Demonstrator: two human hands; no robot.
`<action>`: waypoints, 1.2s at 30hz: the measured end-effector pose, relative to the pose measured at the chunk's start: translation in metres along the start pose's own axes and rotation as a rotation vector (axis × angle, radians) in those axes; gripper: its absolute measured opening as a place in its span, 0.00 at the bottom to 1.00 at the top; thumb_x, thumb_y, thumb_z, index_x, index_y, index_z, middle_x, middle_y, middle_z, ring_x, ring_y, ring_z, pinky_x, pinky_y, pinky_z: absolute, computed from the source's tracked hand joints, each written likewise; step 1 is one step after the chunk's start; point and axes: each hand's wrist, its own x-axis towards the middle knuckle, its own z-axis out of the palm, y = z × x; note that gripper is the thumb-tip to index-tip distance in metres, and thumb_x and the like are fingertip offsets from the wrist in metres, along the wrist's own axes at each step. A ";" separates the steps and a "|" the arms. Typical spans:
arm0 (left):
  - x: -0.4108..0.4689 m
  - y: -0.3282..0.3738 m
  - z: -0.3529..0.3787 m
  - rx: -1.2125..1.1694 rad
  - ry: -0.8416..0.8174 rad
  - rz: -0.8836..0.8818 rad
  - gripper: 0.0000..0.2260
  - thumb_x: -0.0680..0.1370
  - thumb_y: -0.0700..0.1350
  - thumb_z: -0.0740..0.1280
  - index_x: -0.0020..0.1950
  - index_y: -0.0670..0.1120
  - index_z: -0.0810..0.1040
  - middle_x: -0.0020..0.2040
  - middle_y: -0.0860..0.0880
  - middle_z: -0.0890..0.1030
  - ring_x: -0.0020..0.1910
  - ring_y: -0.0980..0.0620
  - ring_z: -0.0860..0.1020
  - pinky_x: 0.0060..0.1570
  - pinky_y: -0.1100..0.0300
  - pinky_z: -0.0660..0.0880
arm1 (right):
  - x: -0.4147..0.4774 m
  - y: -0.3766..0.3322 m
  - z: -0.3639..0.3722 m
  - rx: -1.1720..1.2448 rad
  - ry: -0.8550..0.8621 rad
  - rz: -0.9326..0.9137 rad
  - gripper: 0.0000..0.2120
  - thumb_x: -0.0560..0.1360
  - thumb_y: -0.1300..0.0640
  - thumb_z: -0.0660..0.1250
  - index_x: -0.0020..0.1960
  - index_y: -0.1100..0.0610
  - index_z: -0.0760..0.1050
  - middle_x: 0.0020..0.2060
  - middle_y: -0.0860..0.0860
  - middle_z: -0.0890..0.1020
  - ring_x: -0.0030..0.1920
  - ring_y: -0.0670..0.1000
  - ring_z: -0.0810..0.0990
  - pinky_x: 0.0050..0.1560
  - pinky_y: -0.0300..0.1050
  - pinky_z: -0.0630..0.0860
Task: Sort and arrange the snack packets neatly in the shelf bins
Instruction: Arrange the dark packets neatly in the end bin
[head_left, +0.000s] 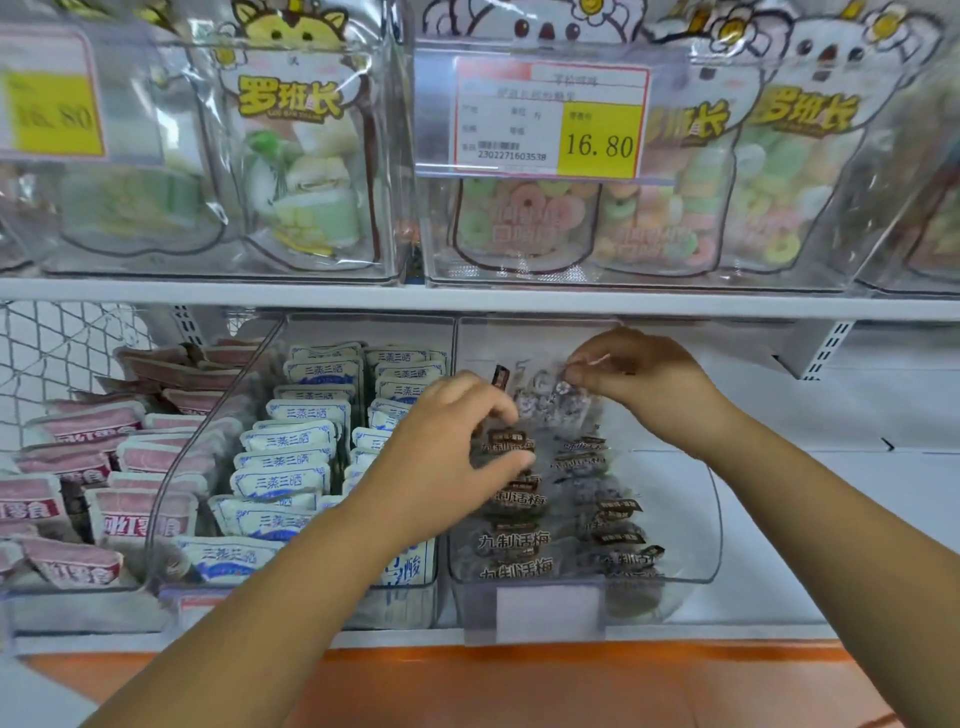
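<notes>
Left hand (457, 441) curled onto the dark plum packets (519, 499); right hand (639, 379) pinching one clear packet (550, 395) at its top edge, above the clear bin (711, 519). Bare shelf (831, 493) lies open to the right; the blue-white packets' bin (311, 467) abuts the left wall.

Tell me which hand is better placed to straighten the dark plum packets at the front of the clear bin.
Probably the left hand: it sits right over the front rows of dark plum packets. The right hand is farther back, pinching a packet near the bin's rear.
</notes>
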 end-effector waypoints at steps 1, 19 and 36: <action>-0.002 0.002 0.001 -0.027 0.066 -0.030 0.17 0.72 0.59 0.71 0.58 0.59 0.71 0.56 0.61 0.65 0.56 0.63 0.65 0.55 0.72 0.64 | -0.007 -0.001 0.000 0.101 0.028 0.033 0.03 0.72 0.53 0.73 0.43 0.51 0.80 0.37 0.44 0.82 0.36 0.43 0.80 0.38 0.32 0.74; -0.006 0.010 -0.012 -0.261 0.134 -0.057 0.08 0.81 0.51 0.59 0.43 0.59 0.74 0.33 0.61 0.75 0.36 0.63 0.74 0.34 0.69 0.65 | -0.039 -0.002 -0.001 0.424 -0.206 0.120 0.25 0.68 0.35 0.69 0.57 0.50 0.80 0.48 0.46 0.84 0.49 0.48 0.83 0.56 0.47 0.78; -0.003 0.010 -0.009 -0.463 0.100 -0.214 0.10 0.77 0.47 0.70 0.52 0.57 0.71 0.48 0.56 0.81 0.45 0.63 0.79 0.50 0.67 0.75 | -0.041 -0.017 0.027 0.773 -0.188 0.261 0.20 0.69 0.64 0.71 0.59 0.64 0.72 0.49 0.59 0.83 0.44 0.53 0.84 0.48 0.49 0.82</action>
